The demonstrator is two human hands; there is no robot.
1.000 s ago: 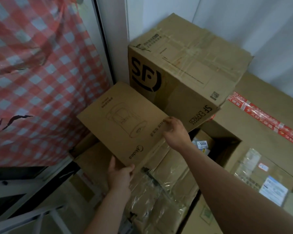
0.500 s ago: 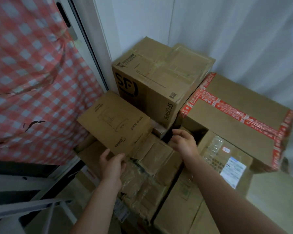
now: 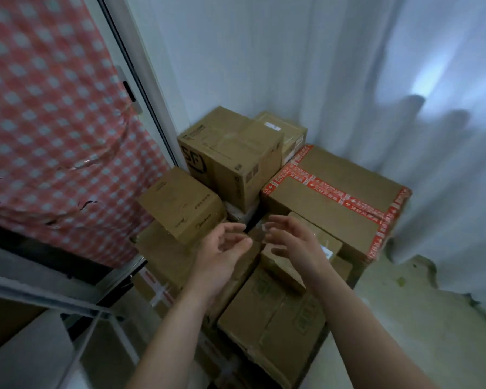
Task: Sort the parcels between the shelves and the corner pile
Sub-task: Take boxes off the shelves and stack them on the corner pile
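Head view looks down into a room corner: a white curtain [image 3: 404, 108] hangs behind and to the right, a red-checked cloth [image 3: 54, 122] covers the left, and pale floor [image 3: 418, 318] shows lower right. Cardboard parcels fill the corner pile [image 3: 272, 313]. The left hand [image 3: 219, 254] and right hand [image 3: 295, 242] hover over its middle, fingers loosely spread, palms facing, holding nothing. A small brown box [image 3: 180, 203] sits just left of the left hand, beside an SF-marked box [image 3: 230, 155].
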